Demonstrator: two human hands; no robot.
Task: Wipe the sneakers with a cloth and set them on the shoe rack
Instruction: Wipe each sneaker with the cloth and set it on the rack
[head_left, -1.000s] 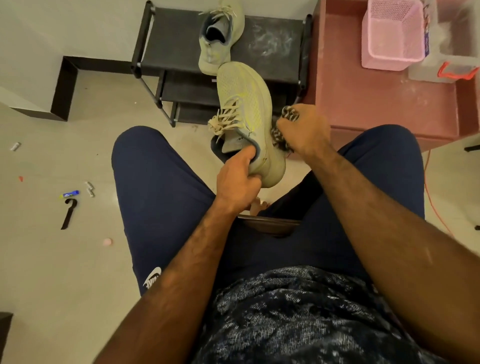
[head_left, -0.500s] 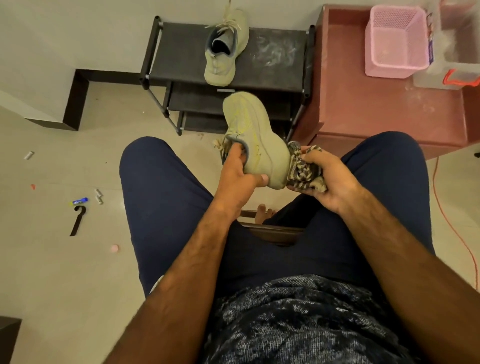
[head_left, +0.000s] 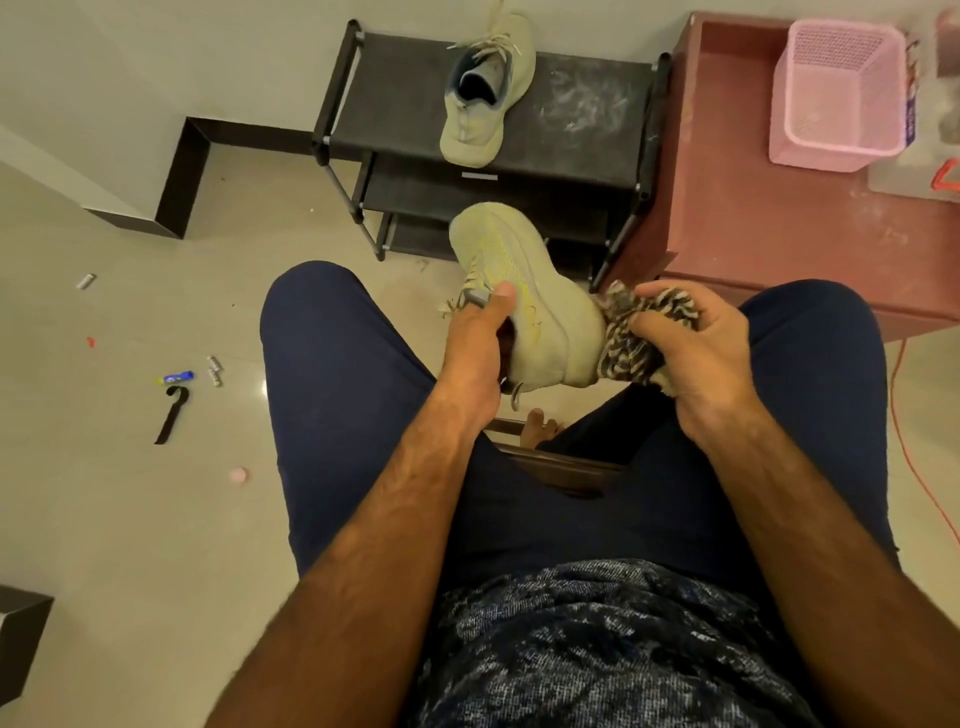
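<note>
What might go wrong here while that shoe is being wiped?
1. The left hand holds the sneaker only by its collar, in mid-air; a firm push at the heel from the cloth in the right hand might twist it loose.
2. The other sneaker sits at the front edge of the shoe rack, so placing this one beside it might knock it off.

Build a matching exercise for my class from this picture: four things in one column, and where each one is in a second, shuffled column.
Things
1. pink mesh plastic basket
2. black-and-white striped cloth
3. pale green sneaker with its opening facing up
4. black hooked strap

Places
a. on the beige floor
b. on the top shelf of the black shoe rack
c. bunched in the right hand
d. on the reddish-brown cabinet

Pairs: 1-d, 2-c, 3-b, 4-a
</note>
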